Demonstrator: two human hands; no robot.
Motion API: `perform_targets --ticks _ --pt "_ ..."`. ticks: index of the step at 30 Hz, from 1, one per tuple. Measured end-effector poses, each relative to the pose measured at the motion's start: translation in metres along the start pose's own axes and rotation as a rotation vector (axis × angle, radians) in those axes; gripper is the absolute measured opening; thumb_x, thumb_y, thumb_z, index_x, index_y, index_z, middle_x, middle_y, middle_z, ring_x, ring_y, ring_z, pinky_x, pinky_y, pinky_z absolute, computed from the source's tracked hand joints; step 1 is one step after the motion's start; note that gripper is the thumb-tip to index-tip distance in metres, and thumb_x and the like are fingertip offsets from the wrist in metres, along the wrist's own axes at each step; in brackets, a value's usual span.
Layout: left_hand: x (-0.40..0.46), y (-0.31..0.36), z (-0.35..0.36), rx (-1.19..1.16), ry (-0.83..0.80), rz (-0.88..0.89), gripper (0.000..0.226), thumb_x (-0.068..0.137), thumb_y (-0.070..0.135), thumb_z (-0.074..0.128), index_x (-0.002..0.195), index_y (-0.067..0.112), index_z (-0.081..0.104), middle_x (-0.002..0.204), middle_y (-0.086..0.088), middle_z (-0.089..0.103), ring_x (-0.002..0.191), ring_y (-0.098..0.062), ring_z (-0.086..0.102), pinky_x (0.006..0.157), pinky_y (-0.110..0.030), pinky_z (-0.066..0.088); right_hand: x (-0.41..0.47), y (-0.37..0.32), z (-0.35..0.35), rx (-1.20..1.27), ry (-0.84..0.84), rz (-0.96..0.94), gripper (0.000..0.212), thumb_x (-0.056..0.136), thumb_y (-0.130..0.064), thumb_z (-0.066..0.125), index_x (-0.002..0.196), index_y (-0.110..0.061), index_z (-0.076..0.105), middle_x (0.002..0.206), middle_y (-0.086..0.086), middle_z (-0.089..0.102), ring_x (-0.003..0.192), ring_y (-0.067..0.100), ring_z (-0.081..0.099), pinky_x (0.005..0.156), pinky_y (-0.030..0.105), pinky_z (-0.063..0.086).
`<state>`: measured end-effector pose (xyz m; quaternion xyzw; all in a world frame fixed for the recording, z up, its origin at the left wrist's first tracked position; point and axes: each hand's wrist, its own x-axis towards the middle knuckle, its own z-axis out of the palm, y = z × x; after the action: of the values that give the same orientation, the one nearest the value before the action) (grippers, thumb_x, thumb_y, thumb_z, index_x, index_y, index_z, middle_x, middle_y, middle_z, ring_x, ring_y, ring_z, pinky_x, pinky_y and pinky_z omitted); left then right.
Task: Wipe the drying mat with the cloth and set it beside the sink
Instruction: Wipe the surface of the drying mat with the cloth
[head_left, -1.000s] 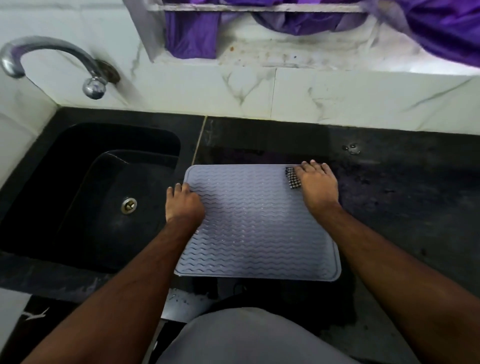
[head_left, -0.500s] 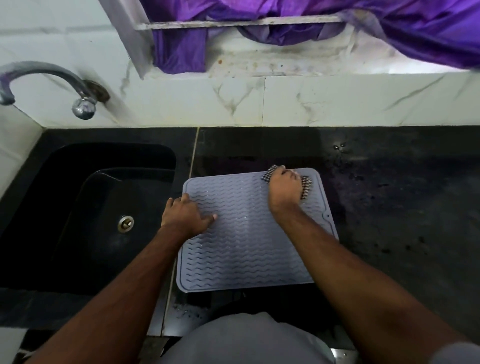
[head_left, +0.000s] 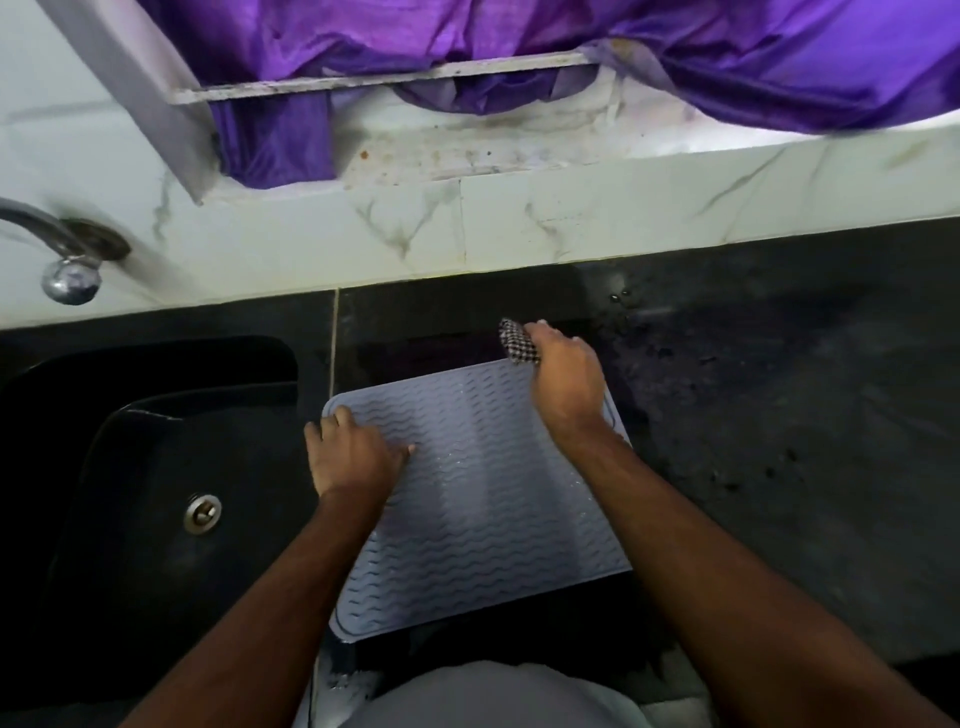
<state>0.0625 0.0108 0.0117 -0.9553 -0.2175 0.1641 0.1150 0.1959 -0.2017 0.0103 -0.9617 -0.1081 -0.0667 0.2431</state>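
A grey drying mat (head_left: 483, 499) with a wavy ribbed pattern lies on the black counter, just right of the sink. My left hand (head_left: 350, 454) presses flat on the mat's far left corner, fingers spread. My right hand (head_left: 563, 382) grips a bunched black-and-white checked cloth (head_left: 517, 340) at the mat's far edge, near its right corner. Most of the cloth is hidden inside my fist.
A black sink (head_left: 156, 467) with a metal drain (head_left: 202, 513) lies to the left, a chrome tap (head_left: 62, 260) above it. The black counter (head_left: 779, 415) stretches right. White marble backsplash (head_left: 519, 223) and a ledge with purple fabric (head_left: 467, 47) stand behind.
My right hand has carried the cloth across the mat's far edge, now bunched in a fist at that edge. My left hand stays on the left corner. The view tilted upward.
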Motion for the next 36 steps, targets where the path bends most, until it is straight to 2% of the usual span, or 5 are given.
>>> perform_targets --ticks 4,9,15,21,36 --pt "0.002 0.016 0.002 -0.222 0.145 0.104 0.087 0.084 0.082 0.041 0.133 0.011 0.058 0.149 -0.02 0.036 0.137 -0.036 0.037 0.112 -0.051 0.037 0.005 0.028 0.015 -0.117 -0.131 0.13 0.059 0.099 -0.002 0.046 0.148 -0.034 0.045 0.162 0.009 0.032 0.149 0.032 0.028 0.124 0.048 0.015" --pt "0.013 0.039 0.012 -0.443 -0.258 0.338 0.107 0.074 0.091 0.047 0.152 0.055 -0.016 0.165 -0.004 -0.028 0.151 -0.041 -0.02 0.12 -0.064 0.002 0.005 0.02 0.041 -0.142 -0.181 0.097 0.064 0.093 0.004 0.047 0.145 -0.033 0.047 0.161 0.018 0.03 0.153 0.036 0.015 0.125 0.049 0.008" --pt "0.026 0.042 0.012 -0.413 -0.323 0.28 0.119 0.063 0.088 0.064 0.153 0.057 -0.007 0.166 -0.002 -0.025 0.151 -0.042 -0.018 0.119 -0.066 0.004 0.019 0.023 0.036 0.141 -0.356 -0.174 0.055 0.089 0.002 0.049 0.135 -0.026 0.06 0.145 0.006 0.056 0.146 0.03 0.035 0.124 0.039 0.008" --pt "0.036 0.047 0.002 -0.402 -0.368 0.238 0.127 0.052 0.086 0.074 0.155 0.049 0.009 0.165 -0.003 -0.014 0.151 -0.044 -0.008 0.116 -0.07 0.016 0.012 0.06 0.027 -0.044 -0.326 -0.278 0.042 0.1 -0.014 0.046 0.135 -0.031 0.06 0.145 -0.003 0.056 0.146 0.019 0.036 0.123 0.032 0.011" --pt "0.032 0.046 0.001 -0.386 -0.362 0.246 0.125 0.053 0.089 0.07 0.153 0.053 0.004 0.165 -0.006 -0.015 0.15 -0.046 -0.006 0.114 -0.073 0.016 -0.01 -0.016 0.022 -0.414 -0.312 0.014 0.036 0.1 -0.014 0.046 0.135 -0.004 0.049 0.127 0.017 0.064 0.119 0.033 0.059 0.102 0.043 0.044"
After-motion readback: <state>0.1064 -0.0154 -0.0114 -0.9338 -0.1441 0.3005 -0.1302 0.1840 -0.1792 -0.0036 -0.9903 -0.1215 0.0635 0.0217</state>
